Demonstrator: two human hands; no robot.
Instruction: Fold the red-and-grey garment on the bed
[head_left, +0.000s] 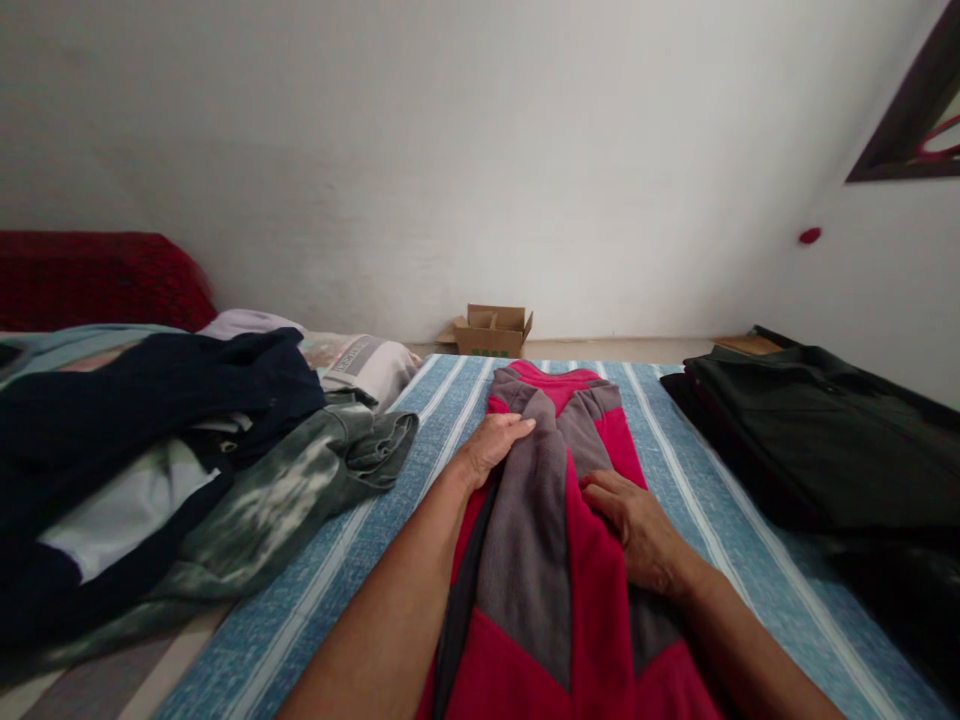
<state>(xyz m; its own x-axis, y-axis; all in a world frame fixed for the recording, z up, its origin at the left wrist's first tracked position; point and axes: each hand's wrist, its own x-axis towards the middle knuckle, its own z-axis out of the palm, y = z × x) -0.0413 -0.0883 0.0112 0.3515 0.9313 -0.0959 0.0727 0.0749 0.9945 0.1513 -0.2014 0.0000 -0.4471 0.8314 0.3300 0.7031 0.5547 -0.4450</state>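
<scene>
A pink and grey fleece jacket (529, 580) lies lengthwise in front of me, its sides folded inward and its collar at the far end. Near the collar, my left hand (491, 445) is closed on the jacket's left side, thumb on top of the grey fabric and the other fingers partly hidden. My right hand (634, 525) is lower on the right side, its curled fingers closed on the pink and grey cloth. Under the jacket is a blue striped sheet (671, 440).
Heaped clothes on the left include a dark navy garment (255, 385) and a grey-green mottled garment (292, 510). Folded dark clothes (832, 440) are stacked at right. An open cardboard box (491, 330) stands by the wall beyond the sheet. A red covered object (97, 280) is far left.
</scene>
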